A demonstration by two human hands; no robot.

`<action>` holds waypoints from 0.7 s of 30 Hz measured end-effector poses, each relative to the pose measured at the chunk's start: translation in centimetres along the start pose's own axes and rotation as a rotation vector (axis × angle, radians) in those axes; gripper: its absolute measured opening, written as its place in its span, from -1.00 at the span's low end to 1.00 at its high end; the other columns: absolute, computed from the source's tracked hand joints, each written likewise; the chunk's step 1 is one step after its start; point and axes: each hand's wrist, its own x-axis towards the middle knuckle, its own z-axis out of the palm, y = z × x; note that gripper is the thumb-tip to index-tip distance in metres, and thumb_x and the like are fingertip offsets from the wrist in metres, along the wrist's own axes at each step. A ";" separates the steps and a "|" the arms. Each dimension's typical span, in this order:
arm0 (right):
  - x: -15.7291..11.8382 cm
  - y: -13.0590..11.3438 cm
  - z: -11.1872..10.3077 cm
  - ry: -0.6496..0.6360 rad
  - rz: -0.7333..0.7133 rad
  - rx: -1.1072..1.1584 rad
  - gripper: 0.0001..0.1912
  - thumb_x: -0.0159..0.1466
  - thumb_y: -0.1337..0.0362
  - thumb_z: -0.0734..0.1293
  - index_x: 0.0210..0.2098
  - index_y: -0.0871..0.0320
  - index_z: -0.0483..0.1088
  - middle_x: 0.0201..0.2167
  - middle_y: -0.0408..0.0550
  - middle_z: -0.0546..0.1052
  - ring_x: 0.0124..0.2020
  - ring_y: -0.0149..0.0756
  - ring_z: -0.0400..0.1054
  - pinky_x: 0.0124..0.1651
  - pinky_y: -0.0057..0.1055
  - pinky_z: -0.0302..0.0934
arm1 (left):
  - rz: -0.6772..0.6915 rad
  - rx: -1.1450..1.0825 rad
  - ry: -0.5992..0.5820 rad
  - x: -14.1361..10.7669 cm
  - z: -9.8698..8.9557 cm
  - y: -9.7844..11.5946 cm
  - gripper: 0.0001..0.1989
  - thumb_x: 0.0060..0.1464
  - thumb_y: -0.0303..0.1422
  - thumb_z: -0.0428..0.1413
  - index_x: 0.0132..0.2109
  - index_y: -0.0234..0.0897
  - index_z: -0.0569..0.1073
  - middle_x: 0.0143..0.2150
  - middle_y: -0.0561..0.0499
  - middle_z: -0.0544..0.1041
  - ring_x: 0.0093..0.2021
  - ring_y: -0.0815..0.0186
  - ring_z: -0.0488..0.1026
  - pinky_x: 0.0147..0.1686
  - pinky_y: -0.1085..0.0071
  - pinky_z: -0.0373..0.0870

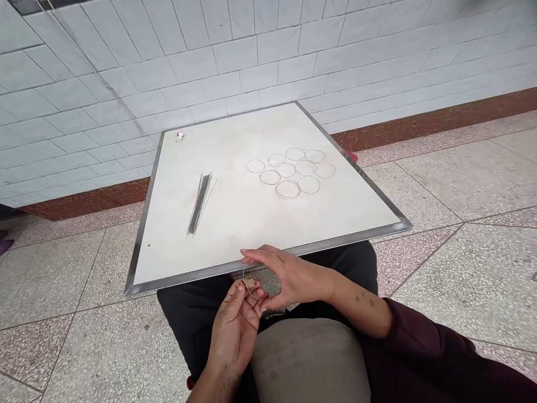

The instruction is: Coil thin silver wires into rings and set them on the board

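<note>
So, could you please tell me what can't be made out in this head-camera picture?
In the head view:
Curved wire: partly covered by the fingers, so whether it closes is unclear.
White object on the board: too small to identify.
Red thing: mostly hidden behind the board.
Purple thing: cut off by the left edge.
</note>
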 end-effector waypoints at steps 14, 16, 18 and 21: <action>0.7 1.4 0.0 0.095 -0.144 -0.136 0.07 0.05 -0.05 0.54 0.38 0.16 0.00 0.20 0.18 0.33 0.19 -0.10 0.20 0.27 -0.17 0.11 | 0.019 0.099 0.073 2.1 -1.4 -0.1 -0.73 -0.20 -0.33 0.45 -0.31 -0.28 0.59 -0.30 0.00 0.58 -0.31 0.32 0.52 -0.21 0.37 0.51; 0.8 1.9 -0.6 0.114 -0.165 -0.154 -0.23 0.19 -0.01 0.47 0.27 0.16 0.21 0.11 0.13 0.41 0.12 -0.18 0.26 0.20 -0.26 0.17 | 0.034 0.213 0.011 2.9 -1.8 0.1 -0.71 -0.20 -0.25 0.44 -0.34 -0.29 0.59 -0.34 0.00 0.57 -0.32 0.31 0.50 -0.21 0.37 0.49; 0.8 2.6 -1.1 0.123 -0.196 -0.201 -0.61 0.32 0.08 0.37 0.06 0.14 0.43 -0.04 0.05 0.51 -0.03 -0.27 0.33 0.09 -0.34 0.23 | 0.020 0.364 -0.061 3.8 -1.9 0.4 -0.70 -0.19 -0.20 0.43 -0.36 -0.31 0.60 -0.39 0.01 0.54 -0.39 0.34 0.45 -0.25 0.37 0.46; 0.9 3.7 -1.7 0.116 -0.236 -0.261 -0.77 0.40 0.14 0.30 -0.14 0.13 0.53 -0.23 -0.04 0.56 -0.20 -0.35 0.36 -0.05 -0.42 0.25 | 0.009 0.549 -0.129 5.0 -1.4 0.9 -0.65 -0.20 -0.11 0.41 -0.41 -0.31 0.59 -0.41 0.01 0.52 -0.43 0.34 0.40 -0.30 0.36 0.41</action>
